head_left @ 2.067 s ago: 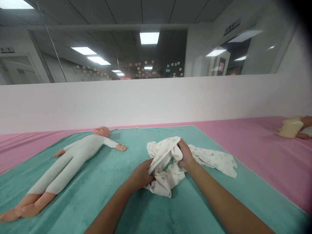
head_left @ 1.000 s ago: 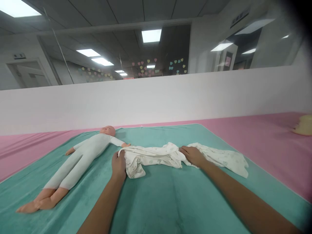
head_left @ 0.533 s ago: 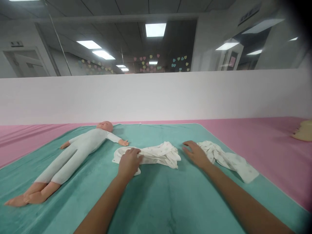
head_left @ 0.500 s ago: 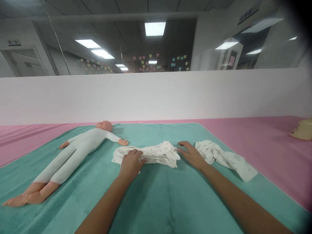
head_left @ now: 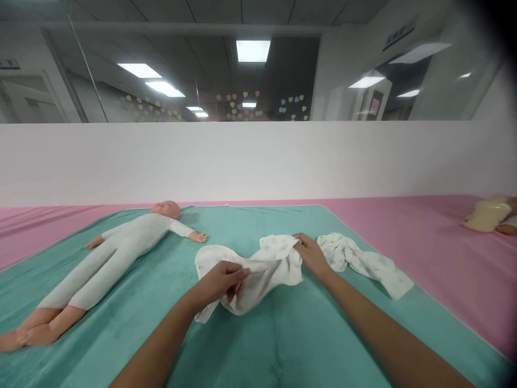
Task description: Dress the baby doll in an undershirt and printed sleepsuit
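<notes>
A white baby garment (head_left: 262, 291) with a small print, crumpled and partly lifted, is stretched between my two hands. My left hand (head_left: 228, 277) pinches its near middle part. At its right end, my right hand (head_left: 311, 252) grips the cloth between thumb and fingers. The garment's exact cut is hard to make out in its folds. Just right of my right hand lies a second printed white garment (head_left: 363, 261), bunched and twisted. To the left, a baby doll (head_left: 137, 237) in a white bodysuit lies on its back, one arm reaching towards the held cloth.
A teal blanket (head_left: 323, 334) covers the middle of the pink surface (head_left: 436, 237). At the far right edge, another person's hand (head_left: 507, 229) is by a pale yellow doll part or object (head_left: 484, 215). A white wall (head_left: 242, 161) with glass above closes off the back.
My left hand has pinched and raised the garment's near part, and my right hand has closed on its right end. The view has shifted slightly; another person's hand has appeared at right.
</notes>
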